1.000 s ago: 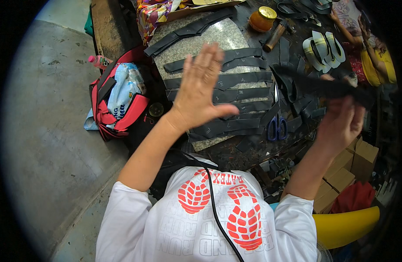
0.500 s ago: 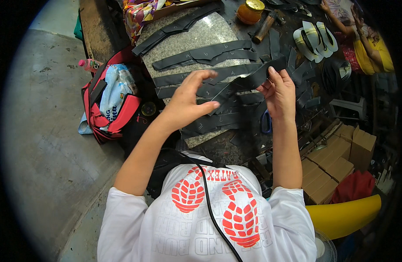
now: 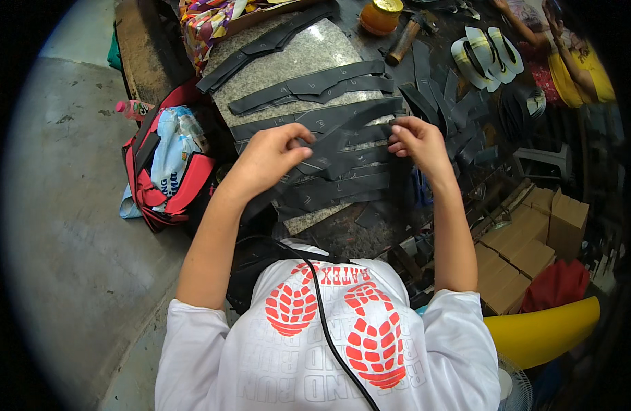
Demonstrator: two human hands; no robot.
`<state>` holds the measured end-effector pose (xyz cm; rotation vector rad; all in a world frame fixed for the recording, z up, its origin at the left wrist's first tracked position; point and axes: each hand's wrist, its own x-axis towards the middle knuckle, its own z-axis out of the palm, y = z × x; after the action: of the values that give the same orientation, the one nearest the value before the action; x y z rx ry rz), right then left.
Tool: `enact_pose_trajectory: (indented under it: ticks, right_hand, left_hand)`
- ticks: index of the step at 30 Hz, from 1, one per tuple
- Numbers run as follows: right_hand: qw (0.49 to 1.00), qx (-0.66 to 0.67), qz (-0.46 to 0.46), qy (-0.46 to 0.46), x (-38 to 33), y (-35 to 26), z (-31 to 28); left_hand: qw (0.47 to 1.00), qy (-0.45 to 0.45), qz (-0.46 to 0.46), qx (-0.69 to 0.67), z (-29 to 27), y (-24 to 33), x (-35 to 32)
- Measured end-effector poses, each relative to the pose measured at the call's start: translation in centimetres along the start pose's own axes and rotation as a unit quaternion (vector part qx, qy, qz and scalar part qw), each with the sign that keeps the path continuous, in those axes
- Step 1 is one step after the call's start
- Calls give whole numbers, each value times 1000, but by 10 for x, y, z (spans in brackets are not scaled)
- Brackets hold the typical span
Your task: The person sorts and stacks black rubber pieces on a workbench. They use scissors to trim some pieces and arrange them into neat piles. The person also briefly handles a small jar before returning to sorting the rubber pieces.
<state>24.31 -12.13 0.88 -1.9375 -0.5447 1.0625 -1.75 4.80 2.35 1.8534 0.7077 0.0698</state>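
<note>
Lower and a little further left than half a second ago, the right hand (image 3: 421, 144) has brought the dark strip (image 3: 341, 142) down over the others, while the left hand (image 3: 264, 161) has curled from a wide gape into a loose hook. For the work, this suggests the strip is being guided with both hands close above the rows.

Nearest is the white shirt (image 3: 199, 356), with a black cord (image 3: 327, 325) running down it. Beyond, the left thumb and fingers bend toward each other at the strip; blur hides whether they hold it. The right thumb and fingertips are drawn together and appear to pinch its edge. The strip slants between the hands, seemingly not yet flat.

Under it, laid-out strips (image 3: 339, 88) with pale markings cross a speckled stone slab (image 3: 329, 49). Blue-handled scissors (image 3: 419, 188), partly hidden, lie just beside the slab, near the right wrist; more loose strips (image 3: 442, 103) are heaped past that hand. A red bag (image 3: 200, 179) stands to the left.

Farther off are a hammer (image 3: 403, 44), an orange jar (image 3: 379, 19) and pale sandals (image 3: 485, 61), then another person (image 3: 576, 75) in yellow.
</note>
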Motion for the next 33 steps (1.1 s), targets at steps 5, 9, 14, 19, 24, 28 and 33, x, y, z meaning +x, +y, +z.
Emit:
enact_pose_trajectory:
  ticks: [5, 9, 14, 19, 24, 28, 33]
  right_hand:
    - [997, -50, -35, 55, 8, 10, -7]
    - [937, -274, -145, 161, 7, 6, -23]
    - [776, -510, -254, 270, 7, 21, -39]
    - [814, -470, -175, 294, -1, 45, -61]
    - [821, -471, -197, 255, -8, 48, -72]
    - [840, -400, -239, 278, 4, 35, -67]
    - [841, -381, -227, 309, 35, 16, -65]
  left_hand:
    - [998, 34, -45, 29, 1, -22, 6]
    - [998, 38, -40, 30, 3, -22, -5]
    - [1000, 3, 15, 11, 6, -19, -10]
    - [999, -44, 22, -16, 4, -21, -16]
    - [996, -30, 58, 57, 0, -23, -17]
    - [988, 47, 101, 104, 8, -25, -12]
    - [987, 98, 80, 97, 13, -25, -10]
